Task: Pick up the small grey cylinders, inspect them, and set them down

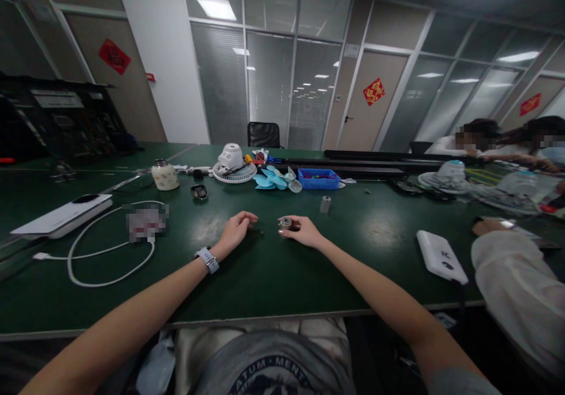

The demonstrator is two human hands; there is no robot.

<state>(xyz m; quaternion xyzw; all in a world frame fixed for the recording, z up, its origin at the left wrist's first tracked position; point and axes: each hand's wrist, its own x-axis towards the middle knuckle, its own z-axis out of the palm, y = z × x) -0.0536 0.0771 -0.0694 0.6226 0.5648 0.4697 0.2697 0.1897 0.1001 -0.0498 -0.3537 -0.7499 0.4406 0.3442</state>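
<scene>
Lettered grey shirt [270,368], nearest. Right hand [305,231]: fingers pinching metal cylinder [285,223] at green surface [291,286], axis roughly upright. Left hand [237,229]: fingers loosely curled, apart, left of it. Second cylinder [325,205]: upright, beyond right hand.

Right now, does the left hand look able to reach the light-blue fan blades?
Probably yes: nothing visible stands on the green table between the left hand and the light-blue fan blades.

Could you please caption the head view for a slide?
Right hand holding a small round part at a green table, left hand nearby, a metal cylinder standing beyond.
</scene>
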